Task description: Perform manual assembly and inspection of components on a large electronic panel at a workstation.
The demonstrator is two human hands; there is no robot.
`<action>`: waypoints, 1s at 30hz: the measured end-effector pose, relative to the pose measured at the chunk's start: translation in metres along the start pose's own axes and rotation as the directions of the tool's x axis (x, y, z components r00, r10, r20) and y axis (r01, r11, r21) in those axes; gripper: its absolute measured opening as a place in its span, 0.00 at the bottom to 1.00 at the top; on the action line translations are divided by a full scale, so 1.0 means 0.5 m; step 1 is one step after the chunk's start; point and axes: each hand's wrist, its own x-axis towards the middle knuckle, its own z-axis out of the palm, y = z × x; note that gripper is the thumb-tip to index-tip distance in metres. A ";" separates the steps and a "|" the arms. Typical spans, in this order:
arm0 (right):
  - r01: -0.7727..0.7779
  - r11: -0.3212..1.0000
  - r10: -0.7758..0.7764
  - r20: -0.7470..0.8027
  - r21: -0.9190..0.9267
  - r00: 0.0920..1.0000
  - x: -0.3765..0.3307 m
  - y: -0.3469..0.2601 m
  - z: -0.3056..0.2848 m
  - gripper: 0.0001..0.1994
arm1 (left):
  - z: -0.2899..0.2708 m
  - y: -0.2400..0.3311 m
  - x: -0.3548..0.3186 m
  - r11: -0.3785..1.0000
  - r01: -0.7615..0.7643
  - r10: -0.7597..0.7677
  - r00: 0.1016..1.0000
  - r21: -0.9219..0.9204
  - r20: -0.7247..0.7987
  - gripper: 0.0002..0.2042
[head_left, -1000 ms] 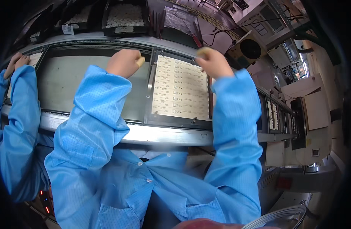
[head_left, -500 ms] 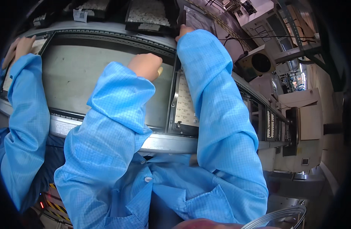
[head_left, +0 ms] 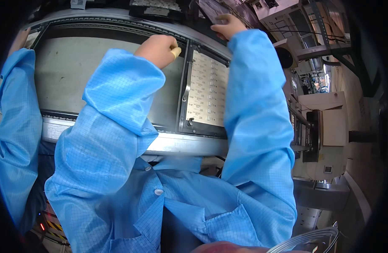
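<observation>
My left hand hovers over the conveyor, its fingers curled in and a yellow finger cot on one of them. Whatever it may hold is hidden. My right hand is raised past the conveyor's far rail, beside a dark tray lined with clear plastic. Its fingers are bent together, and I cannot make out anything between them. Between my forearms lies a pale printed panel of several small boards, seated in a black carrier frame on the rails.
Black bins of small white parts stand behind the far rail. At the left edge, a co-worker's blue sleeve reaches over the line. A metal edge runs along the near side. Light-coloured machines stand to the right.
My right hand has moved right, off the carrier's far corner, and shows more fully. More of the panel is uncovered. The view has shifted, and my left hand stays curled above the conveyor.
</observation>
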 end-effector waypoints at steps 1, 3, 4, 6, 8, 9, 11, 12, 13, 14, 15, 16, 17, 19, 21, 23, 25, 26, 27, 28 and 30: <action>0.035 0.999 -0.035 -0.038 -0.010 0.999 -0.054 -0.001 -0.027 0.24 | 0.005 0.010 0.004 0.982 0.022 -0.028 0.999 -0.186 -0.030 0.12; 0.238 0.955 -0.268 -0.171 -0.179 0.948 -0.163 -0.003 -0.059 0.23 | 0.024 0.026 0.015 0.947 0.008 -0.014 1.000 -0.321 -0.014 0.15; 0.281 0.945 -0.311 -0.194 -0.166 0.930 -0.214 -0.004 -0.063 0.22 | 0.018 0.056 0.010 0.836 0.085 -0.068 0.996 -0.542 0.052 0.16; 0.378 0.904 -0.418 -0.225 -0.201 0.880 -0.308 -0.024 -0.061 0.21 | 0.012 0.090 -0.005 0.545 0.163 -0.085 0.987 -0.822 0.139 0.19; 0.442 0.864 -0.492 -0.218 -0.240 0.843 -0.378 -0.047 -0.043 0.23 | 0.019 0.091 -0.018 0.372 0.147 -0.038 0.989 -0.917 0.143 0.18; 0.451 0.860 -0.498 -0.206 -0.238 0.842 -0.406 -0.055 -0.034 0.24 | 0.018 0.095 -0.025 0.183 0.127 0.016 0.991 -0.975 0.133 0.17; 0.421 0.877 -0.456 -0.129 -0.232 0.880 -0.450 -0.066 -0.026 0.25 | 0.022 0.106 -0.035 0.156 0.125 0.054 0.989 -0.980 0.134 0.13; 0.399 0.894 -0.426 -0.113 -0.204 0.897 -0.465 -0.063 -0.019 0.25 | 0.031 0.106 -0.037 0.222 0.148 0.017 0.988 -0.964 0.155 0.12; 0.377 0.909 -0.397 -0.096 -0.175 0.913 -0.477 -0.055 -0.010 0.25 | 0.039 0.106 -0.039 0.286 0.171 -0.023 0.985 -0.943 0.172 0.11; 0.395 0.909 -0.406 -0.065 -0.134 0.912 -0.483 -0.049 -0.006 0.23 | 0.042 0.107 -0.039 0.329 0.199 -0.032 0.979 -0.923 0.200 0.10; 0.395 0.909 -0.406 -0.069 -0.134 0.911 -0.488 -0.050 -0.011 0.23 | 0.046 0.104 -0.039 0.333 0.197 -0.030 0.980 -0.922 0.199 0.10; 0.354 0.933 -0.353 0.017 -0.060 0.935 -0.492 -0.052 -0.017 0.21 | 0.049 0.099 -0.039 0.406 0.232 -0.001 0.967 -0.884 0.254 0.10; 0.302 0.953 -0.301 0.104 0.005 0.948 -0.495 -0.053 -0.025 0.19 | 0.052 0.100 -0.039 0.476 0.259 0.027 0.951 -0.841 0.309 0.11; 0.227 0.973 -0.229 0.059 0.050 0.972 -0.483 -0.040 -0.021 0.16 | 0.056 0.104 -0.040 0.472 0.273 0.052 0.941 -0.839 0.335 0.11; 0.188 0.953 -0.177 -0.063 0.239 0.982 -0.469 -0.021 -0.002 0.16 | 0.056 0.107 -0.045 0.393 0.305 0.150 0.910 -0.867 0.388 0.09; 0.166 0.918 -0.184 0.016 0.361 0.983 -0.469 -0.023 0.010 0.20 | 0.060 0.110 -0.047 0.369 0.312 0.151 0.909 -0.875 0.388 0.09; 0.134 0.795 -0.149 -0.024 0.592 0.989 -0.474 -0.031 0.022 0.26 | 0.062 0.106 -0.047 0.279 0.303 0.178 0.916 -0.911 0.359 0.09; 0.165 0.804 -0.182 -0.028 0.572 0.983 -0.471 -0.032 0.022 0.30 | 0.061 0.107 -0.051 0.276 0.302 0.178 0.917 -0.913 0.357 0.09; 0.165 0.805 -0.183 -0.025 0.570 0.983 -0.469 -0.031 0.023 0.30 | 0.060 0.110 -0.055 0.292 0.316 0.171 0.911 -0.903 0.375 0.10; 0.156 0.769 -0.175 -0.031 0.620 0.984 -0.468 -0.028 0.025 0.31 | 0.059 0.111 -0.058 0.308 0.330 0.163 0.906 -0.892 0.392 0.12; 0.134 0.740 -0.119 -0.068 0.659 0.991 -0.468 -0.022 0.027 0.31 | 0.062 0.109 -0.054 0.416 0.306 0.096 0.922 -0.856 0.376 0.12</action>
